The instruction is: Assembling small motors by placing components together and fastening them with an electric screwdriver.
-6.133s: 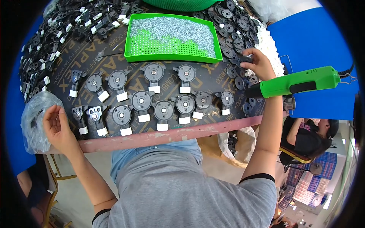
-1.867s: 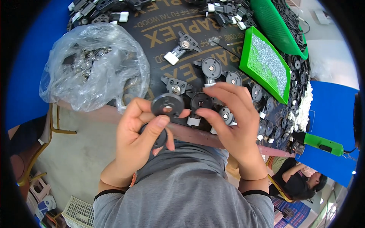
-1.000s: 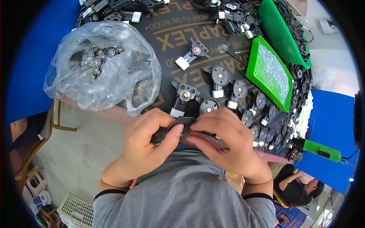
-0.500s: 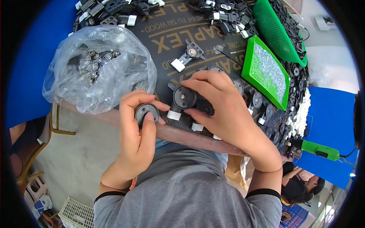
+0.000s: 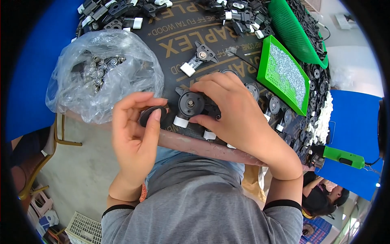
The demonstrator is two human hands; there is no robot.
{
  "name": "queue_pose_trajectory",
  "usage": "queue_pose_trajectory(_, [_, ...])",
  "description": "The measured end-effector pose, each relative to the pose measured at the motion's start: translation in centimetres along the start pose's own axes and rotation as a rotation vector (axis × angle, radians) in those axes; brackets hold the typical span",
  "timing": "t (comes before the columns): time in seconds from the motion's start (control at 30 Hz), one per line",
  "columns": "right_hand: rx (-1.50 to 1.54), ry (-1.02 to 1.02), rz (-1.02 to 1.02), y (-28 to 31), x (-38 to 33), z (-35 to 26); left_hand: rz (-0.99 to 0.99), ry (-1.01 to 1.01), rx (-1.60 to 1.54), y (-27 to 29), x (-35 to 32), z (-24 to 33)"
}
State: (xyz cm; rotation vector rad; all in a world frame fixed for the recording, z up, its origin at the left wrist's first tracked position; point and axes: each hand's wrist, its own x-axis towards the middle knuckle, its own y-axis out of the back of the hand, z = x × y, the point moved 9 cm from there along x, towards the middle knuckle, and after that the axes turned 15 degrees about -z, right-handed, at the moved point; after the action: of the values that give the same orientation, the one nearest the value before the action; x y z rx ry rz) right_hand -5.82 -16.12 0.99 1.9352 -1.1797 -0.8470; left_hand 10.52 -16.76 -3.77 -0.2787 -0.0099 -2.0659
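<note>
My left hand (image 5: 134,132) pinches a round black disc (image 5: 149,117) between thumb and fingers, just off the table's near edge. My right hand (image 5: 237,112) is closed around the right side of a black bracket (image 5: 180,92) with a white end. A similar black disc (image 5: 191,103) with a small metal center sits on that bracket. The fingertips and thumb are at the disc's edge; the palm side hides part of the grip. More discs on brackets (image 5: 274,104) lie in a row to the right. A single bracket without a disc (image 5: 202,55) lies farther back.
An open clear plastic bag (image 5: 138,65) of small metal parts stands at the left. At the right are a green tray (image 5: 264,67) of tiny silvery pieces, a green basket (image 5: 284,32) of black parts, and a green power tool (image 5: 343,157). Another person (image 5: 323,197) sits beyond.
My left hand has shifted slightly left with its disc, which has turned more edge-on. My right fingers have drawn back from the bracket's disc, uncovering more of its face.
</note>
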Motion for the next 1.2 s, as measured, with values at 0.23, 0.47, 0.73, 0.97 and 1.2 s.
queue_pose_trajectory(0.23, [-0.074,-0.026,-0.007,-0.2,0.2,-0.5,-0.049,0.122,0.126,-0.8,0.0,-1.3])
queue_pose_trajectory(0.47, [-0.073,-0.04,-0.07,-0.5,0.3,-0.3,-0.06,0.152,0.104,-0.8,0.1,-1.8])
queue_pose_trajectory(0.73, [0.089,0.09,0.205,2.5,-0.7,-0.5,0.017,0.045,-0.11,-0.1,0.0,0.2])
queue_pose_trajectory(0.97, [0.512,0.011,0.038,1.6,-0.5,-0.4,-0.021,0.062,-0.35,-1.8,2.4,0.8])
queue_pose_trajectory(1.2, [0.74,-0.122,0.05,1.2,-1.3,2.6,-0.11,0.175,-0.41,-3.3,3.2,0.0])
